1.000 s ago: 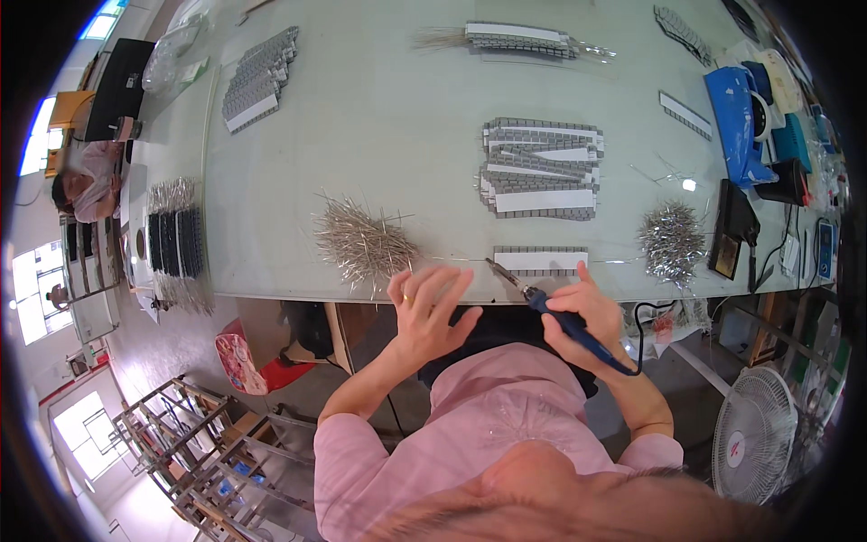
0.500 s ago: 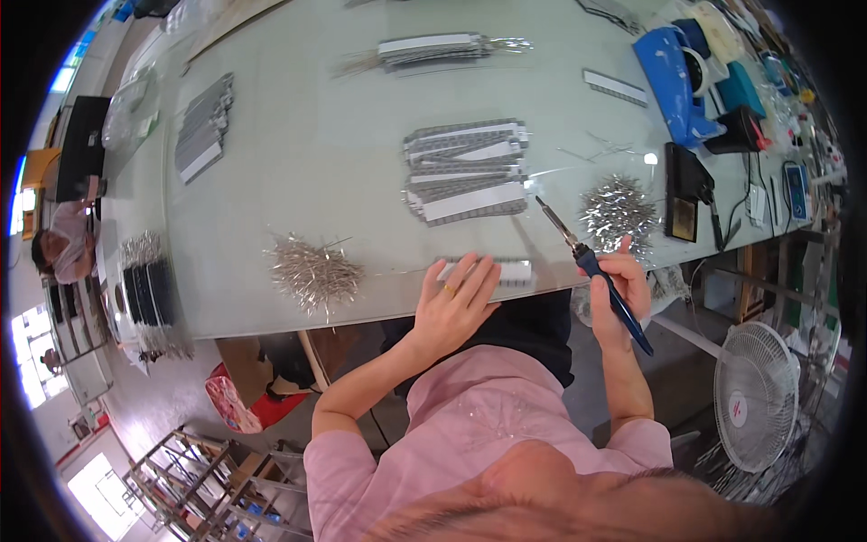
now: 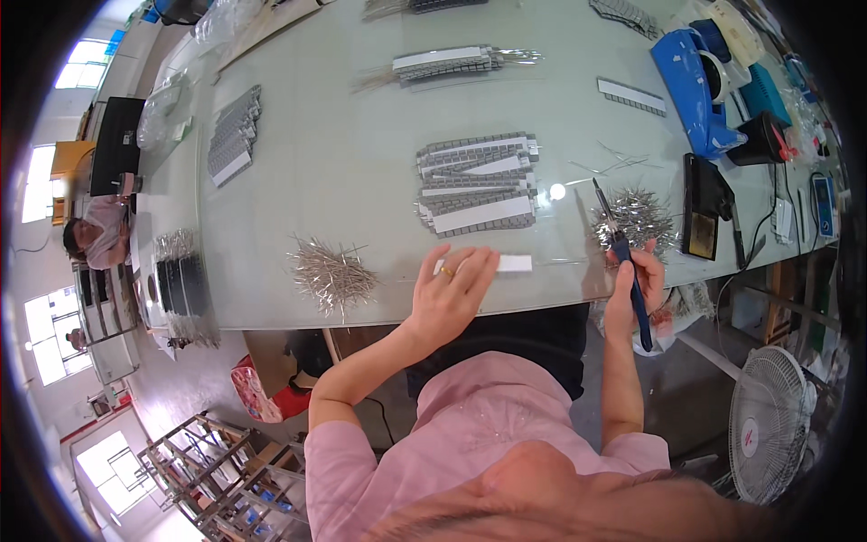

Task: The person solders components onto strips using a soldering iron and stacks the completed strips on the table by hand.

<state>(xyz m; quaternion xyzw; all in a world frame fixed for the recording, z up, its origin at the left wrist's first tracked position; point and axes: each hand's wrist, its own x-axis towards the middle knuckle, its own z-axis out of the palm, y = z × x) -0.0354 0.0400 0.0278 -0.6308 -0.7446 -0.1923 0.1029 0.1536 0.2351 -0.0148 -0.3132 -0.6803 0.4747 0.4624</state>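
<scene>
Pale green table [image 3: 361, 163] fills the head view, with a strip stack [image 3: 477, 183] at its middle and a pin pile [image 3: 332, 271] near its front edge. Left hand [image 3: 449, 294] lies flat, fingers loose, on a white strip [image 3: 510, 264] by that edge. Right hand [image 3: 632, 285] is clenched round a blue-handled iron [image 3: 623, 257], tip up beside another pin heap [image 3: 639, 217].

Left end of the white strip [image 3: 506, 264] hidden beneath the left hand [image 3: 449, 294]; single pins in the heap [image 3: 332, 273] too small to tell.
</scene>
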